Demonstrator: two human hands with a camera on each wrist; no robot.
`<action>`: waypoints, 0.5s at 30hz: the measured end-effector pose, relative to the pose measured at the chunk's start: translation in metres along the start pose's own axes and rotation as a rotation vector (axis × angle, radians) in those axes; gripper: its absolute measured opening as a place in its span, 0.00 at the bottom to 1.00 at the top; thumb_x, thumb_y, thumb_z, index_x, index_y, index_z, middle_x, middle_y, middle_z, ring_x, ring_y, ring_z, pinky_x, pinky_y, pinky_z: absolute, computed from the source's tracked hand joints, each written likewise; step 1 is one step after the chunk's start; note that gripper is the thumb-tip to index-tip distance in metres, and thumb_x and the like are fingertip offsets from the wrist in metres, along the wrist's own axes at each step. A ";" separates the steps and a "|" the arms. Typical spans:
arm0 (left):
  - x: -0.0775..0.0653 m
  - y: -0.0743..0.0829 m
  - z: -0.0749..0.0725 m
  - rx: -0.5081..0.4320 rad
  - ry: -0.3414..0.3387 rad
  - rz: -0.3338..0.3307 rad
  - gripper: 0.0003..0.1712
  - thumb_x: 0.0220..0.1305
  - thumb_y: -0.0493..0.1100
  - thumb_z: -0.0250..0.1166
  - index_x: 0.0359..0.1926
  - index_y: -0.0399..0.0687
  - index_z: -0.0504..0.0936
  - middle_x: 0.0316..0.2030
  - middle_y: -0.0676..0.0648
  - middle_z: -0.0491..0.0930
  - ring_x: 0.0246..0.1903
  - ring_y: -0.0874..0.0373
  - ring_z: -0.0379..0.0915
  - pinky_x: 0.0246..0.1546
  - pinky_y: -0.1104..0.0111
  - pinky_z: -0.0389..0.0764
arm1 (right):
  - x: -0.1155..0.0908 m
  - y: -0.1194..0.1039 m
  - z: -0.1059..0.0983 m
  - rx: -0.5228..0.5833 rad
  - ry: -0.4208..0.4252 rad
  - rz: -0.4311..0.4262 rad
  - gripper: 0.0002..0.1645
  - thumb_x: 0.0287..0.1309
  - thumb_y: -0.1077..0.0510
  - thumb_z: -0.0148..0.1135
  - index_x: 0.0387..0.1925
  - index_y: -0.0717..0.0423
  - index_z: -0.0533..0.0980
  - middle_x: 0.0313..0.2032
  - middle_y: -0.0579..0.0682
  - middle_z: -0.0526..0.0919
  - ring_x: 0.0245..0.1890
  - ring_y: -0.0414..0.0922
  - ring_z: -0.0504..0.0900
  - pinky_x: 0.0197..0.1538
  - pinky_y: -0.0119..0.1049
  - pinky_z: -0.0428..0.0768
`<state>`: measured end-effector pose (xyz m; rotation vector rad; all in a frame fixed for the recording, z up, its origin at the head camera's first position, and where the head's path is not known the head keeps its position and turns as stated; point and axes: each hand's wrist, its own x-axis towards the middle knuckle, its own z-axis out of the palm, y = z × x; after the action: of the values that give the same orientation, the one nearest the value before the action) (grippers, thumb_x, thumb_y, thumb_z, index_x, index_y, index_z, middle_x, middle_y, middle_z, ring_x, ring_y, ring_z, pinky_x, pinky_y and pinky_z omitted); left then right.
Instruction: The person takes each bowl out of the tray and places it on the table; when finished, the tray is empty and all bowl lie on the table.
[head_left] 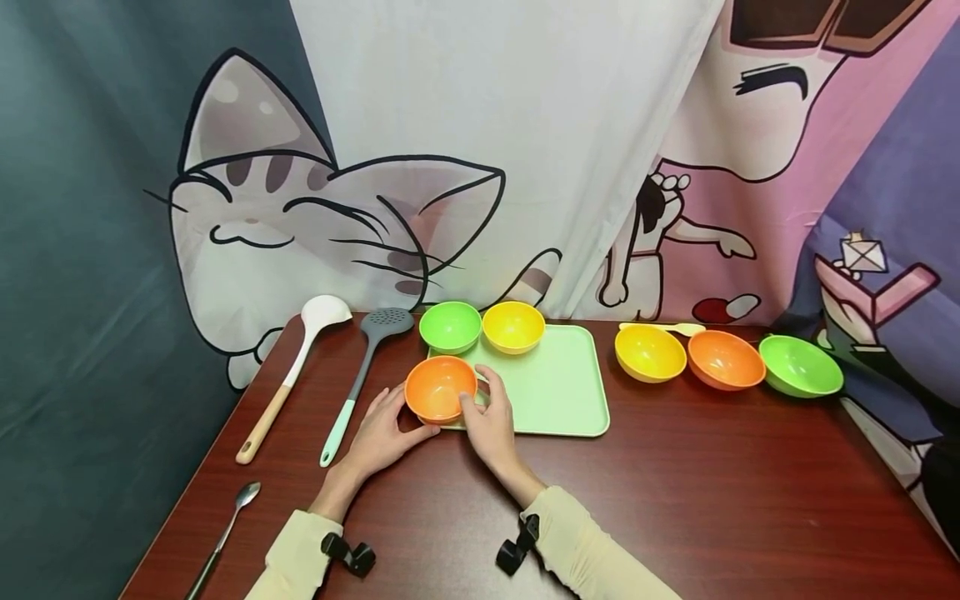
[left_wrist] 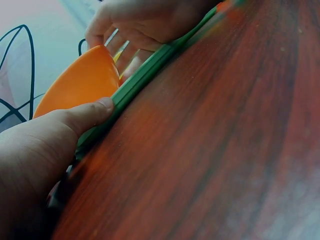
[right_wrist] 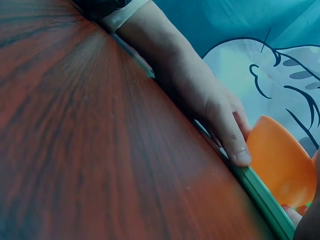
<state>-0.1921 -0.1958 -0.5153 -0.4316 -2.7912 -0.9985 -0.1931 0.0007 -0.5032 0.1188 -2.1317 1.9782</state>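
Note:
An orange bowl [head_left: 441, 390] is at the front left corner of a pale green tray [head_left: 558, 392], its mouth facing up. My left hand [head_left: 384, 433] holds the bowl from the left, fingers along its side and thumb low in front, at the tray's edge. On the other side my right hand [head_left: 491, 425] grips it with the thumb at the rim and the other fingers reaching behind. In the left wrist view the bowl's wall [left_wrist: 82, 82] rises between both hands. Behind it, a green bowl [head_left: 450, 327] and a yellow bowl [head_left: 513, 327] stand side by side at the tray's back.
At right stand another yellow bowl [head_left: 650, 353], an orange one [head_left: 726, 361] and a green one [head_left: 802, 367], with a pale yellow utensil [head_left: 678, 328] behind. On the left lie a white ladle [head_left: 300, 358], a grey slotted turner [head_left: 367, 367] and a metal spoon [head_left: 228, 529]. A curtain [head_left: 525, 125] hangs behind the table.

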 end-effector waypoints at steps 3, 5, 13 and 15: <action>0.000 0.000 -0.001 -0.001 -0.001 0.001 0.51 0.52 0.63 0.75 0.72 0.46 0.68 0.69 0.40 0.69 0.70 0.46 0.64 0.76 0.46 0.52 | 0.000 0.000 0.000 0.000 0.009 0.000 0.26 0.62 0.67 0.60 0.63 0.58 0.72 0.62 0.58 0.77 0.60 0.54 0.78 0.48 0.41 0.87; -0.001 0.001 -0.001 -0.007 0.003 0.012 0.51 0.52 0.63 0.75 0.72 0.47 0.68 0.69 0.41 0.69 0.71 0.46 0.64 0.76 0.45 0.53 | 0.000 0.000 -0.001 -0.010 0.030 0.001 0.24 0.61 0.68 0.59 0.59 0.55 0.75 0.58 0.56 0.80 0.57 0.52 0.79 0.43 0.33 0.85; -0.002 0.001 -0.002 -0.011 0.005 0.034 0.49 0.51 0.61 0.76 0.71 0.48 0.70 0.69 0.42 0.70 0.71 0.46 0.63 0.76 0.44 0.53 | 0.000 0.001 -0.001 0.034 0.119 -0.026 0.24 0.56 0.73 0.54 0.51 0.56 0.82 0.49 0.54 0.86 0.53 0.49 0.81 0.55 0.43 0.79; -0.001 0.000 -0.002 -0.001 0.004 0.038 0.49 0.51 0.60 0.76 0.70 0.47 0.70 0.69 0.41 0.70 0.72 0.46 0.62 0.76 0.45 0.53 | 0.001 0.001 -0.001 0.050 0.127 -0.013 0.24 0.56 0.74 0.54 0.51 0.57 0.83 0.49 0.55 0.86 0.51 0.49 0.81 0.56 0.44 0.80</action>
<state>-0.1909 -0.1972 -0.5144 -0.4806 -2.7678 -0.9909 -0.1937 0.0020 -0.5036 0.0145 -1.9996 1.9763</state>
